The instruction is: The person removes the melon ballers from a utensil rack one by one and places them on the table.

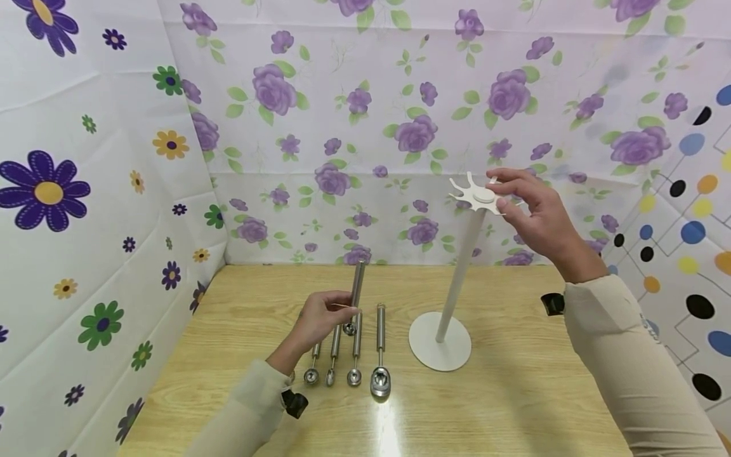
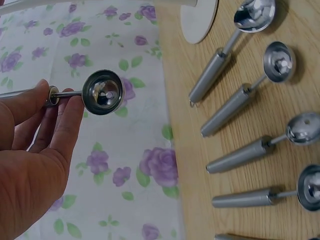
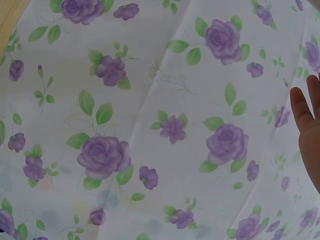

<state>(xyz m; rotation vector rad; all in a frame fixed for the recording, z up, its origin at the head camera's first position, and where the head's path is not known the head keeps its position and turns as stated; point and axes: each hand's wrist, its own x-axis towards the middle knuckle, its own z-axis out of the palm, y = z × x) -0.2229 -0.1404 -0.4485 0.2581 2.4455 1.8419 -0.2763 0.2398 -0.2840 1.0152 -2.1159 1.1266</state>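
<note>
My left hand point(image 1: 320, 317) holds a steel melon baller point(image 1: 358, 282) by its handle, above the table. In the left wrist view its round bowl point(image 2: 103, 92) juts past my fingertips on a thin shank. My right hand point(image 1: 537, 212) reaches to the top of a white stand point(image 1: 459, 273), with thumb and fingers pinching its ring of curved hooks point(image 1: 475, 195). Only part of that hand shows at the right edge of the right wrist view; the hooks are outside it.
Several steel scoops lie in a row on the wooden table point(image 1: 514, 393), among them a larger oval-bowled scoop point(image 1: 381, 381) nearest the stand. The stand's round white base point(image 1: 425, 346) is right of them. Flowered cloth point(image 1: 354, 127) hangs behind the table, with patterned cloths at both sides.
</note>
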